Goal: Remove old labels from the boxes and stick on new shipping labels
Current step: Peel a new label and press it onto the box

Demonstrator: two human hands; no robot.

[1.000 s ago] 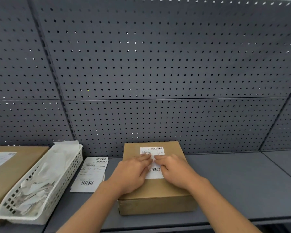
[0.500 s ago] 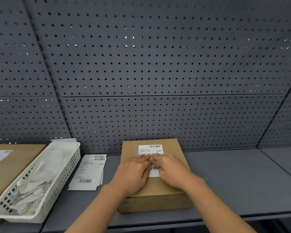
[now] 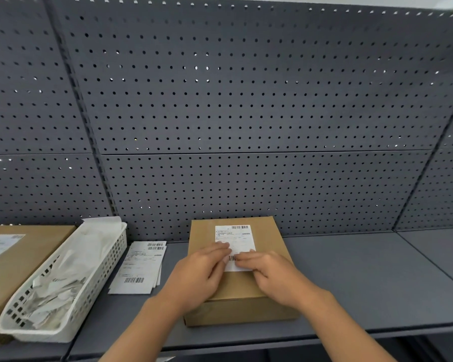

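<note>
Brown box (image 3: 270,236): it sits on the grey shelf (image 3: 364,283), close to the wall with holes (image 3: 246,113). Its long side runs from the person toward the wall.
White label (image 3: 236,240): it lies flat on top of the box, in the far half, about in the middle from side to side.
Label's way: its long side runs from the person toward the wall, the same way as the box. One bar code is at the far end and one is near the close end.
Left hand (image 3: 199,273): it lies flat on the box top. Its fingers (image 3: 220,250) are straight and close together, and they press on the left side of the label.
Right hand (image 3: 275,278): it lies flat too. Its fingers (image 3: 246,257) are straight and together, and they press on the close right part of the label.
Fingertips: the two hands almost meet over the close bar code. A bit of it shows between them. Most of the label lies past the tips, not covered.
White basket (image 3: 63,333): it stands left of the box, apart from it, full of crumpled white paper.
Pile of loose labels (image 3: 139,267): it lies flat on the shelf between the basket and the box.
Big box (image 3: 32,257): it is at the far left, beside the basket.
</note>
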